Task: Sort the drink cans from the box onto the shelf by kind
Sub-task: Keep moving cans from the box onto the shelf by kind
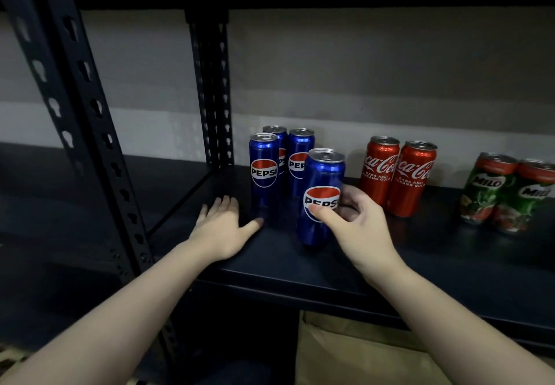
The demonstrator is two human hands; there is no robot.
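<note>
My right hand grips a blue Pepsi can that stands on the dark shelf board, thumb across its logo. Three more Pepsi cans stand in a cluster just behind and left of it. My left hand rests flat and open on the board, its thumb at the base of the front-left Pepsi can. Two red Coca-Cola cans stand side by side to the right. Two green Milo cans stand further right, near the frame edge.
A black perforated upright stands at the back, just left of the Pepsi cluster, and a front upright slants at the left. A brown cardboard box sits below the shelf. The upper shelf overhangs the top.
</note>
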